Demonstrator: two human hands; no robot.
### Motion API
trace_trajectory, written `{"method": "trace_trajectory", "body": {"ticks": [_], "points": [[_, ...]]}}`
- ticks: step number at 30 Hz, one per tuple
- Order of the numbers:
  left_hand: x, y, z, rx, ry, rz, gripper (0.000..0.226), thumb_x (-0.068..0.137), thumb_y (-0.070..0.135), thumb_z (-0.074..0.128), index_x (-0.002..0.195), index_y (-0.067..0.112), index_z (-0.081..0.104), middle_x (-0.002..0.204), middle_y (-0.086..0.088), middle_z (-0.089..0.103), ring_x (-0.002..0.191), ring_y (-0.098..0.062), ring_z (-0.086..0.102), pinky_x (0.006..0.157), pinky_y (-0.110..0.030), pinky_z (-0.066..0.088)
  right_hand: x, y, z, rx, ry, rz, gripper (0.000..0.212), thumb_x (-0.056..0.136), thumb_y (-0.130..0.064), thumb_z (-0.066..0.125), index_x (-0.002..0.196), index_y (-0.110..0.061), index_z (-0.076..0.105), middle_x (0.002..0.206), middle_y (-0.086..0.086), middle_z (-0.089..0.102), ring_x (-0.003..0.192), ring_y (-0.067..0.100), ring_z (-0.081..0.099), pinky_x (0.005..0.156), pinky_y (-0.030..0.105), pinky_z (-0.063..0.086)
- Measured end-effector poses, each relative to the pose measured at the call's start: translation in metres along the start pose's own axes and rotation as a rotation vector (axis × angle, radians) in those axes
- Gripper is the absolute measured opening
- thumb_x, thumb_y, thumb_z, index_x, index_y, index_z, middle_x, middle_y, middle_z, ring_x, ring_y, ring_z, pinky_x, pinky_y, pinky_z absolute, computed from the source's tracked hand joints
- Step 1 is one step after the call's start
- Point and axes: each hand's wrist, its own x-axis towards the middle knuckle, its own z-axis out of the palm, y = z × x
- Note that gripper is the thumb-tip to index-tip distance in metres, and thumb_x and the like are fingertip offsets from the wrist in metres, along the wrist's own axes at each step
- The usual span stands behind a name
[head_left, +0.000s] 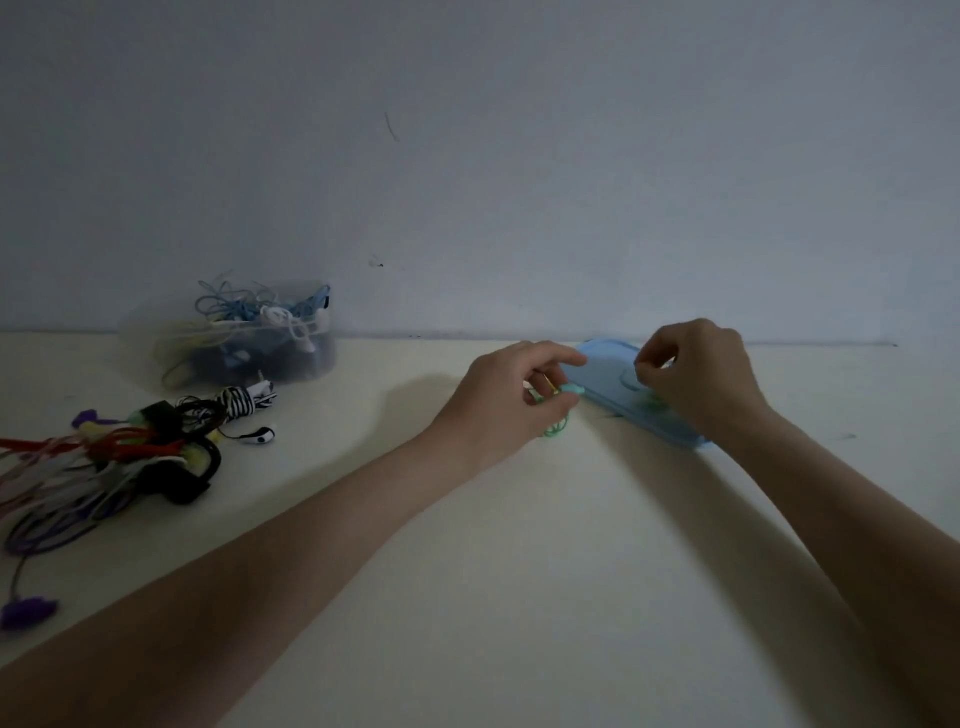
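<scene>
Left hand (514, 397) pinches green cord (556, 430) on tabletop (519, 582), at left end of blue lid (602, 366). Lid runs far-left to near-right under right hand (701, 376) (fingers curled, hold unclear).

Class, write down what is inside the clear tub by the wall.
The clear tub holds tangled cords, blue, white and yellowish. Dark things lie at the bottom; the cords and the cloudy wall hide what they are.

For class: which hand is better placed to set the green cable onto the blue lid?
Left: the left hand grips the green cable beside the blue lid; the right hand is over it.
</scene>
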Motion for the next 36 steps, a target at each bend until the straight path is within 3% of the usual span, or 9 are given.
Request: {"method": "trace_trajectory", "body": {"ticks": [3, 6, 10, 14, 16, 20, 31, 33, 36], "points": [[0.006, -0.004, 0.002, 0.051, 0.008, -0.014, 0.026, 0.081, 0.004, 0.065, 0.106, 0.014, 0.066, 0.077, 0.012, 0.055, 0.069, -0.003, 0.051, 0.063, -0.011, 0.041, 0.004, 0.001, -0.002, 0.018, -0.034, -0.014, 0.012, 0.081, -0.005, 0.062, 0.083, -0.009, 0.073, 0.085, 0.01, 0.071, 0.076, 0.023, 0.059, 0.066, 0.023, 0.043], [0.006, -0.008, 0.003, -0.005, 0.07, -0.071, 0.023, 0.081, 0.005, 0.067, 0.102, 0.014, 0.067, 0.075, 0.013, 0.055, 0.062, 0.004, 0.05, 0.061, -0.005, 0.039, 0.008, -0.003, -0.016, 0.049, -0.042, -0.006, 0.012, 0.083, -0.008, 0.063, 0.087, -0.008, 0.074, 0.075, 0.002, 0.063, 0.064, 0.012, 0.052, 0.053, 0.011, 0.036], [0.003, -0.015, 0.005, -0.031, 0.107, -0.117, 0.019, 0.081, 0.008, 0.068, 0.092, 0.023, 0.064, 0.074, 0.014, 0.056, 0.059, 0.007, 0.05, 0.062, -0.005, 0.04, 0.01, -0.007, -0.027, -0.076, -0.076, -0.035, 0.012, 0.08, -0.003, 0.063, 0.083, -0.005, 0.074, 0.079, 0.009, 0.068, 0.073, 0.018, 0.055, 0.067, 0.023, 0.039], [0.003, -0.017, 0.004, -0.057, 0.148, -0.147, 0.016, 0.082, 0.008, 0.067, 0.089, 0.022, 0.064, 0.072, 0.013, 0.056, 0.057, 0.007, 0.05, 0.065, -0.005, 0.041, 0.009, -0.014, -0.026, -0.247, -0.236, -0.017, 0.011, 0.074, -0.013, 0.075, 0.082, -0.007, 0.072, 0.073, 0.012, 0.062, 0.074, 0.027, 0.058, 0.055, 0.025, 0.038], [0.003, -0.017, 0.003, -0.09, 0.166, -0.168, 0.015, 0.082, 0.007, 0.066, 0.089, 0.02, 0.065, 0.072, 0.012, 0.057, 0.057, 0.008, 0.05, 0.064, -0.004, 0.041, 0.007, -0.015, -0.025, -0.315, -0.3, -0.004, 0.019, 0.073, -0.018, 0.077, 0.086, -0.007, 0.07, 0.076, 0.013, 0.061, 0.079, 0.032, 0.06, 0.06, 0.027, 0.042], [0.001, -0.017, 0.004, -0.077, 0.159, -0.181, 0.014, 0.082, 0.008, 0.067, 0.088, 0.021, 0.066, 0.072, 0.012, 0.058, 0.058, 0.007, 0.05, 0.067, -0.006, 0.041, 0.002, -0.019, -0.02, -0.378, -0.315, -0.021, 0.027, 0.078, -0.019, 0.073, 0.098, -0.003, 0.064, 0.099, 0.02, 0.06, 0.09, 0.036, 0.058, 0.073, 0.033, 0.044], [0.0, -0.013, 0.002, -0.12, 0.166, -0.186, 0.017, 0.081, 0.004, 0.066, 0.091, 0.018, 0.066, 0.075, 0.01, 0.058, 0.059, 0.007, 0.051, 0.068, -0.007, 0.043, 0.007, -0.029, -0.025, -0.365, -0.169, -0.08, 0.014, 0.074, -0.003, 0.07, 0.086, -0.003, 0.063, 0.092, 0.018, 0.063, 0.086, 0.035, 0.06, 0.073, 0.037, 0.05], [-0.001, -0.012, 0.001, -0.143, 0.167, -0.175, 0.019, 0.081, 0.002, 0.066, 0.092, 0.017, 0.066, 0.076, 0.009, 0.058, 0.061, 0.008, 0.051, 0.068, -0.005, 0.043, 0.006, -0.037, -0.024, -0.259, -0.175, -0.103, 0.007, 0.076, 0.0, 0.068, 0.079, -0.005, 0.064, 0.087, 0.016, 0.066, 0.08, 0.029, 0.063, 0.067, 0.029, 0.048], [-0.003, -0.01, -0.001, -0.195, 0.187, -0.179, 0.021, 0.081, 0.001, 0.066, 0.095, 0.017, 0.066, 0.079, 0.007, 0.06, 0.065, 0.006, 0.053, 0.068, -0.005, 0.044, -0.002, -0.05, -0.023, 0.009, -0.264, -0.095, 0.011, 0.077, -0.002, 0.068, 0.071, -0.01, 0.064, 0.073, 0.01, 0.068, 0.059, 0.013, 0.061, 0.047, 0.009, 0.044]]}}
